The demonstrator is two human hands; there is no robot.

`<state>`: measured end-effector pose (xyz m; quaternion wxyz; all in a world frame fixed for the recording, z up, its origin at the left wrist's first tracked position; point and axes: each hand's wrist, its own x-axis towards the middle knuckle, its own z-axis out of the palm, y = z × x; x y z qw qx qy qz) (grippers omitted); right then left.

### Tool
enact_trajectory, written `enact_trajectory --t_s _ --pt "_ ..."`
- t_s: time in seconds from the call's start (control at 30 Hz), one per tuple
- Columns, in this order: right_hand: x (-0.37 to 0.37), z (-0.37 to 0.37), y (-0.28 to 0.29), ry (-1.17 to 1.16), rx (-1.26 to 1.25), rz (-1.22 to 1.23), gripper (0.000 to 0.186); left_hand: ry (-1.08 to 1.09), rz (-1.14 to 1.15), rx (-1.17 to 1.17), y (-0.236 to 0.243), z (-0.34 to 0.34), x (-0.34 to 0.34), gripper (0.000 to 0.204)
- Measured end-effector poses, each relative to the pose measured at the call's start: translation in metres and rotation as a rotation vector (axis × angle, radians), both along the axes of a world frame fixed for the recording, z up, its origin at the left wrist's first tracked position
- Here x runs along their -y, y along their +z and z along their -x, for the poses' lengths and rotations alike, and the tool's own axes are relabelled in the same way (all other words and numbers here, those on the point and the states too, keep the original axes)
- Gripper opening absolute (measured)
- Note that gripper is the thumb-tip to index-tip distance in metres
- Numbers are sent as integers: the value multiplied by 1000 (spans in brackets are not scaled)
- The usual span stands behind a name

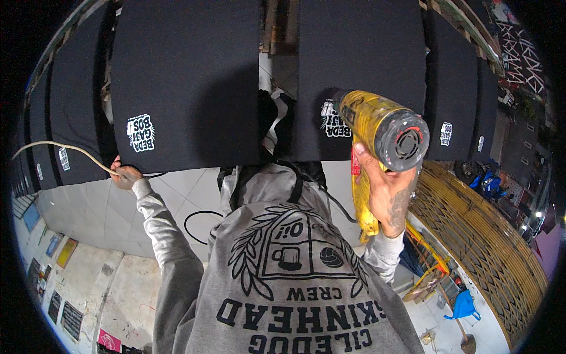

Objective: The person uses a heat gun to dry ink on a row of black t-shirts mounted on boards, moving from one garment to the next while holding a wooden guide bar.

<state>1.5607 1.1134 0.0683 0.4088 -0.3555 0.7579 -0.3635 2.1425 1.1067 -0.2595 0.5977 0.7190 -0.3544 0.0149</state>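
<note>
Your right hand [390, 197] grips the yellow plastic heat gun [377, 133], barrel pointing away at the white print [335, 120] on the black shirt [359, 71] just beyond. Left hand [125, 176] pinches the pale cord [65, 147].

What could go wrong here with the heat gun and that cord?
1. The right hand aims the yellow heat gun close at a white print on a black shirt; lingering could scorch print or fabric.
2. The left hand pinches the pale cord against another shirt's edge; a tug might shift it.
3. A black cable loops near the body and could snag.
</note>
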Motion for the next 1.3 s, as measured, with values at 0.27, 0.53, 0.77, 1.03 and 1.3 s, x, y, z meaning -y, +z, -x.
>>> enact_trajectory --t_s 0.27,0.53,0.77,1.03,1.3 --pt "0 16 1 -87 22 -59 31 69 -54 39 8 10 5 18" --pt "-10 40 -15 -66 -90 45 42 10 14 108 3 3 2 35" --pt "-24 49 -17 -86 -107 -20 47 21 -49 107 15 12 2 36" --pt "-50 49 -15 -145 -106 -43 49 51 -69 29 19 23 9 17" --pt "-75 38 -9 -183 -40 -81 50 -60 113 -47 -7 -4 5 28"
